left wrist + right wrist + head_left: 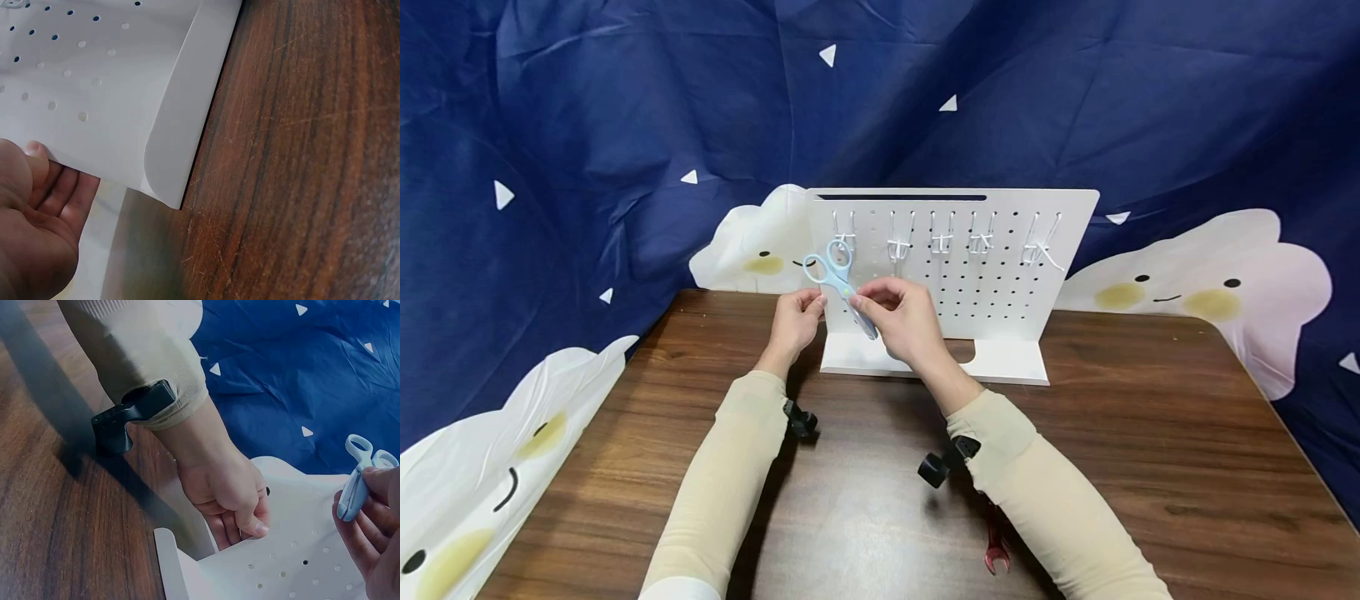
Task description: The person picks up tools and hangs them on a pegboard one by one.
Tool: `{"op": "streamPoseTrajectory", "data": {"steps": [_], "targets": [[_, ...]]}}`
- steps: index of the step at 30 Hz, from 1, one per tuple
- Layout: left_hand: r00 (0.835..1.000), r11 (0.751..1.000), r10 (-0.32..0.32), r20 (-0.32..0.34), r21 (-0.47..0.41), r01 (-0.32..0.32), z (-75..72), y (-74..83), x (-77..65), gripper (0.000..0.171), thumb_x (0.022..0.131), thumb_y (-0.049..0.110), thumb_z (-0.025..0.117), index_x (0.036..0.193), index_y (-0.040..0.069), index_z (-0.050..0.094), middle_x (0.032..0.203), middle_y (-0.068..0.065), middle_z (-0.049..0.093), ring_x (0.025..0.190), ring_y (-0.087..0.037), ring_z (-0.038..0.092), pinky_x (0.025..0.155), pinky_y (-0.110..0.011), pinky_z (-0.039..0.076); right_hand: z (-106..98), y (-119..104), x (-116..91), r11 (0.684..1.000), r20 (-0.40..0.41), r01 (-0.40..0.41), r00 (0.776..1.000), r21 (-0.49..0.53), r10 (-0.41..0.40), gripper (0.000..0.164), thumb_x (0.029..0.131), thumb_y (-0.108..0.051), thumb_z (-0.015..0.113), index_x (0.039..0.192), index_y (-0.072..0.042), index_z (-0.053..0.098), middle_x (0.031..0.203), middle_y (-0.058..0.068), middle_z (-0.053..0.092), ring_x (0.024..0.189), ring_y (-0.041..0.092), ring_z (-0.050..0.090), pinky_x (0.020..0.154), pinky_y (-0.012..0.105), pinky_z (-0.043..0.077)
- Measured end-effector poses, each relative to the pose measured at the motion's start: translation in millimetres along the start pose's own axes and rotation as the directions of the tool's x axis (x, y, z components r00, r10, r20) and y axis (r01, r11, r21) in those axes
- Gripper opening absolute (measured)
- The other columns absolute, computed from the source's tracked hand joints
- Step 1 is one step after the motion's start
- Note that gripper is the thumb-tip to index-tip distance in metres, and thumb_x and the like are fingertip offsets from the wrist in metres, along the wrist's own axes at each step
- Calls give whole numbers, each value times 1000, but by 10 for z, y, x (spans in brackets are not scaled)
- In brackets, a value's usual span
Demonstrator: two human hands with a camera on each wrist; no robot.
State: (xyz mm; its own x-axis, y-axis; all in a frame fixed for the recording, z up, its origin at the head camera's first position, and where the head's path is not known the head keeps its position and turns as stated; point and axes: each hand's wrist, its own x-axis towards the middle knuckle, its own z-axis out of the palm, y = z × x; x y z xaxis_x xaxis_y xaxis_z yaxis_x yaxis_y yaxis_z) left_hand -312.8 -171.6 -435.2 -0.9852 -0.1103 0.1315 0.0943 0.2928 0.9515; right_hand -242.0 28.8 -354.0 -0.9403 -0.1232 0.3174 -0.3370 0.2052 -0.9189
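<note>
My right hand (910, 321) pinches a pair of light blue scissors (846, 291) between thumb and fingers. Their handle loops point up and left, the blades down toward the right. They overlap the left part of a white pegboard (1078, 208), in front of its leftmost hook (852, 227). At the board's left side edge, my left hand (793, 325) holds on. The left wrist view shows its thumb (36, 150) on the board's front face, with the other fingers partly hidden behind. In the right wrist view the scissors (355, 495) stand apart from the left hand (228, 494).
Several white wire hooks, including one at the right (1037, 250), hang in a row along the upper board. A red wrench (996, 554) lies on the brown wooden table (1150, 433), partly hidden by my right forearm. Behind is a dark blue curtain (625, 100) with cloud prints.
</note>
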Motion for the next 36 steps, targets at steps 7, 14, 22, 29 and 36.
{"op": "streamPoseTrajectory", "data": {"steps": [7, 14, 22, 29, 36], "targets": [[1000, 1000, -3, -3, 11, 3, 11, -4, 0, 27, 111, 5, 58, 123, -16, 70, 121, -39, 70, 116, -50, 71, 95, -32, 62, 24, 78, 63, 998, -9, -58, 998, 13, 58, 14, 97, -10, 82, 106, 2, 80, 96, 20, 80, 74, 7, 66, 69, 19, 54], [1000, 1000, -1, -2, 25, 1, -1, 3, -9, 27, 111, 6, 57, 123, -15, 70, 121, -37, 71, 117, -48, 71, 97, -35, 62, 57, 143, 193, 985, -34, -171, 985, 12, 171, 17, 98, -16, 83, 106, -1, 81, 97, 15, 81, 77, 8, 65, 69, 21, 52], [1000, 1000, -9, -3, 17, 9, 7, 5, 7, 26, 111, 6, 57, 122, -13, 72, 122, -36, 72, 117, -47, 72, 101, -39, 62, 98, 179, 370, 974, -70, -222, 973, -44, 218, 19, 97, -18, 83, 105, -1, 82, 102, 18, 82, 77, 9, 66, 67, 20, 51], [1000, 999, -7, -9, 45, 8, 17, 13, 8, 25, 111, 8, 59, 120, -10, 74, 116, -29, 76, 109, -35, 75, 101, -40, 62, 122, 280, 461, 975, -96, -210, 974, -76, 203, 19, 98, -19, 82, 103, -1, 82, 100, 17, 82, 80, 9, 63, 70, 20, 46], [1000, 999, -13, -13, 52, 14, 7, -3, 3, 25, 111, 8, 58, 120, -10, 74, 114, -28, 76, 106, -30, 74, 102, -44, 62, 88, 385, 442, 976, -71, -175, 984, -133, 166, 19, 100, -17, 78, 110, -1, 81, 108, 18, 81, 95, 23, 74, 80, 26, 55]]}}
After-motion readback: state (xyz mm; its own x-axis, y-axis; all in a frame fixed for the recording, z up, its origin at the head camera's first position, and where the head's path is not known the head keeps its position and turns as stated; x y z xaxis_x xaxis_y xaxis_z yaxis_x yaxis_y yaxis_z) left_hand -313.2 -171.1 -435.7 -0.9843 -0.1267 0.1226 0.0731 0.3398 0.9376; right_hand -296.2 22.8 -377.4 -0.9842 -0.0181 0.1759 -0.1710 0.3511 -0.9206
